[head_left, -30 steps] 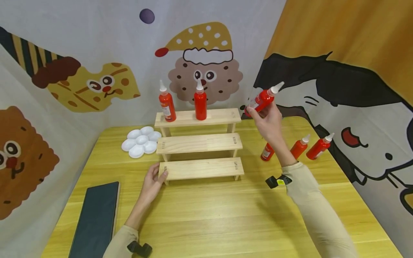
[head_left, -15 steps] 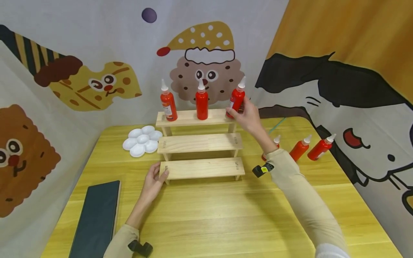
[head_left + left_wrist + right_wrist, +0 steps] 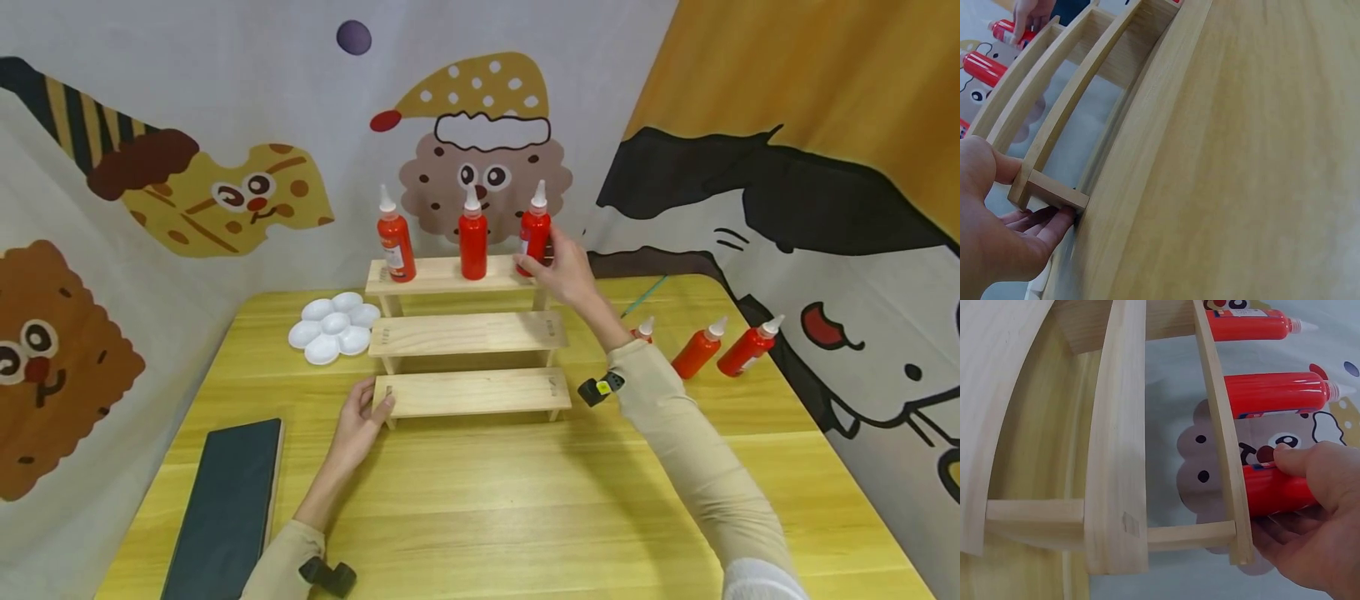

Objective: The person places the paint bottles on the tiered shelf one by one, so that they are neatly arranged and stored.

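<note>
My right hand (image 3: 566,271) grips a red paint bottle (image 3: 535,233) with a white pointed cap. It stands upright at the right part of the top step of a three-step wooden rack (image 3: 468,333). In the right wrist view the thumb (image 3: 1291,459) lies on one side of that bottle and the fingers curl behind it. Two similar bottles, a middle one (image 3: 473,242) and a left one (image 3: 396,242), stand on the same step. My left hand (image 3: 356,429) holds the left end of the lowest step, thumb on top and fingers at the side leg (image 3: 1054,190).
A white flower-shaped palette (image 3: 335,325) lies left of the rack. A dark book (image 3: 225,500) lies at the front left. More red bottles (image 3: 697,350) stand on the table (image 3: 480,508) at right, one partly behind the right forearm. A thin green stick (image 3: 645,296) lies behind them.
My right hand has brought the tilted bottle leftward and down from the right onto the top step, where it now stands upright. The left hand keeps its hold on the lowest step.
</note>
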{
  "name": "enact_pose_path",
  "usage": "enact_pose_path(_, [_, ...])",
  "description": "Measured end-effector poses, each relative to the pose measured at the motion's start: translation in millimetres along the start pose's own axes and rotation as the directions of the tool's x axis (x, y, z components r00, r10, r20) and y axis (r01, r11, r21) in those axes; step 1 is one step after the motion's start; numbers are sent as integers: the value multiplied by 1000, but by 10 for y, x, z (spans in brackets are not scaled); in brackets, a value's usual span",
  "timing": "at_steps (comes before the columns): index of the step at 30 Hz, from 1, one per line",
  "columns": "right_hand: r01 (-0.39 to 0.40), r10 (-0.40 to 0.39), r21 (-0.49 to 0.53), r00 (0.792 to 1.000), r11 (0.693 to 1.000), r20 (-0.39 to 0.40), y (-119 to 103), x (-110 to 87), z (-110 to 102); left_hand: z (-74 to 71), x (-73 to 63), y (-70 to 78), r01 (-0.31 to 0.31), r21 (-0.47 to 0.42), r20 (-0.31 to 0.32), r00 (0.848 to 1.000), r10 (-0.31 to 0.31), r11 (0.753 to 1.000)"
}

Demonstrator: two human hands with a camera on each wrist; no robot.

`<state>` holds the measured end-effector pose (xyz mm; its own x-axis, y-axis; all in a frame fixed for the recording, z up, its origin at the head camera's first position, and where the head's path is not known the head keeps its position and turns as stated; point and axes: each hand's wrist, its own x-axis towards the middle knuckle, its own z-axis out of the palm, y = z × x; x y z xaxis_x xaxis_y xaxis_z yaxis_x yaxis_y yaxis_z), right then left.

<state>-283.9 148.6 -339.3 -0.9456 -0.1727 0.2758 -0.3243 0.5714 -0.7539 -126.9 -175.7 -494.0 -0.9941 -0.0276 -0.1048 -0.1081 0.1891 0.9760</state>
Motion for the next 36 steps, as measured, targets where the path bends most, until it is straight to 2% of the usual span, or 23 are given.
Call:
enact_pose_path(6, [-17,17,-2,1000,1000,18,-12,-67,-88,-10,4,-9,-2,2,7,1000,2,1000])
enact_pose_path(13, [27,-31,-57,998,998,-63,52,-210,-363,-4,10,9,7,-4,8,1000,-7,1000])
enact_pose_path(17, [21,-31,-96,994,995,-107,122,-336,-556,4,10,11,9,-12,9,1000,-9,1000])
enact_pose_path(22, [-5,-11,-110,989,994,-148,255,-499,-763,0,3,6,3,-26,10,1000,-3,1000])
enact_pose_path(27, [-37,23,-88,988,995,-153,404,-688,-905,-7,1,1,2,-19,5,1000,-2,1000])
enact_pose_path(36, [-102,97,-32,985,994,-141,735,-1078,-950,2,9,2,3,-14,6,1000,-3,1000])
